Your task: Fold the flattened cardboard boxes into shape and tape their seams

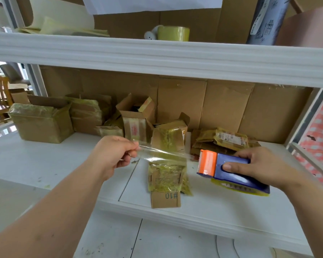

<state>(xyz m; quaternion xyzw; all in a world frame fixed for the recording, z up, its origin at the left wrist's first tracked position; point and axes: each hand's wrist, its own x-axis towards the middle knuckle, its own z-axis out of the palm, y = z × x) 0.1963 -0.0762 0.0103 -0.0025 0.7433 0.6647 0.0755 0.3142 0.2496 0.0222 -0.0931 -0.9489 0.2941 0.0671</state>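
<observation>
Now left fingers point(132, 148) pinched on tape strip point(162, 155), right fingers point(229, 167) around dispenser point(233, 170).

tape dispenser point(233, 172): dark blue body, orange cutter head
pulled tape strip point(162, 155): clear, glossy
flat box point(166, 175), centre: brown, yellowish tape, "#10" in blue
shelf point(45, 161): white
tape roll point(173, 33), top: pale yellow-green
panel point(319, 138), right edge: red-white check
</observation>
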